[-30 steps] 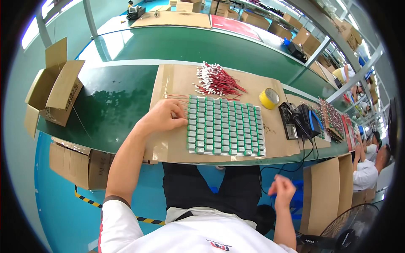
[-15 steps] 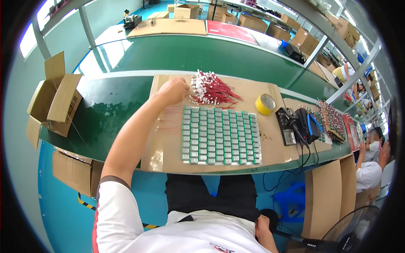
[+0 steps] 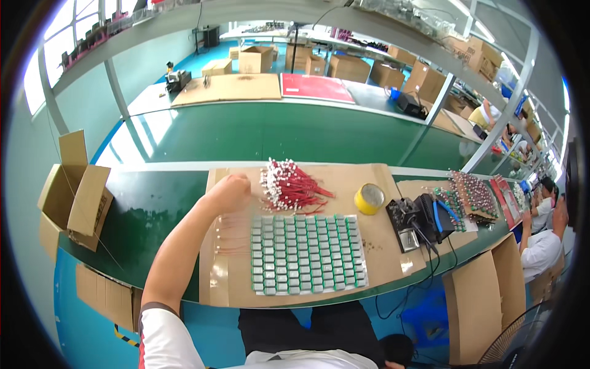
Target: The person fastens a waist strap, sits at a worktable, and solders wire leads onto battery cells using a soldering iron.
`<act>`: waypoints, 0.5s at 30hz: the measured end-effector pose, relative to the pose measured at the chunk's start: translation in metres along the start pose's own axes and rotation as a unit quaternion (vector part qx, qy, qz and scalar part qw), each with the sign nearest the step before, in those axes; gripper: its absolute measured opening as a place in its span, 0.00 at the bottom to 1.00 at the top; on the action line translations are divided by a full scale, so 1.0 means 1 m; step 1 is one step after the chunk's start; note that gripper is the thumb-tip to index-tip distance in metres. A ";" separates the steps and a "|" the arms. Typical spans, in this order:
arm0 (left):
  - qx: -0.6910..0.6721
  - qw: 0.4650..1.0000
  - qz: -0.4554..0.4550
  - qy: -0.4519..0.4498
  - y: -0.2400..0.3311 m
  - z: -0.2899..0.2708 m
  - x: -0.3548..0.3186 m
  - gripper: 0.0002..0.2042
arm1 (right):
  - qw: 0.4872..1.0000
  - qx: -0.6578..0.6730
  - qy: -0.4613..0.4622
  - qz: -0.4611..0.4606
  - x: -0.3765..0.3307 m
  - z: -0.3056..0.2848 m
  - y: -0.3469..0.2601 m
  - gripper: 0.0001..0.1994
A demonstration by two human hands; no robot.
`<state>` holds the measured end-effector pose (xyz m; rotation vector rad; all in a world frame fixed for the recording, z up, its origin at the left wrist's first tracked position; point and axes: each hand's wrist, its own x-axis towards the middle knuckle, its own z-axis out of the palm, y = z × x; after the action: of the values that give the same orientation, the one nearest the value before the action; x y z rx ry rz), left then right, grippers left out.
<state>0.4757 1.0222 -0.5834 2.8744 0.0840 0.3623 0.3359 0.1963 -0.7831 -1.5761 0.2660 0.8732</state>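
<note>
My left hand point(image 3: 231, 193) hovers over the cardboard sheet point(image 3: 381, 246), just left of a bundle of red wires with white connectors point(image 3: 292, 187). Its fingers are bunched together and slightly blurred; anything between them is too small to make out. Below it, several thin red wires point(image 3: 232, 251) lie spread side by side on the cardboard. To their right, a block of small silver and green parts point(image 3: 307, 253) stands in close rows on a white base. Only a sliver of my right hand point(image 3: 393, 365) shows at the lower edge, its fingers hidden.
A yellow tape roll point(image 3: 369, 198) stands right of the wires. Further right are a soldering station point(image 3: 404, 222) and a black box with blue-handled pliers point(image 3: 437, 216) on it. An open carton point(image 3: 89, 203) is at the left. A co-worker point(image 3: 541, 246) sits at the far right.
The view has tilted up, so the bench sits lower in the picture. My left hand stays beside the wire bundle, a little further from it. My right hand has mostly left the view.
</note>
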 end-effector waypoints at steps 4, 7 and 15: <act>-0.084 0.996 -0.038 0.004 -0.005 -0.011 -0.006 0.05 | 0.863 0.490 -0.031 0.117 -0.030 0.008 0.011 0.13; -0.108 0.991 -0.062 0.041 -0.010 -0.008 -0.005 0.04 | 0.890 0.369 0.239 0.121 -0.019 0.022 0.024 0.16; -0.171 0.975 -0.129 0.062 -0.015 -0.016 -0.028 0.03 | 0.906 0.062 0.394 -0.142 -0.082 0.004 -0.061 0.20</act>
<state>0.4440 1.0378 -0.5792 2.4602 0.3737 0.4549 0.3160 0.1882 -0.6832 -1.7271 0.6285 -0.0469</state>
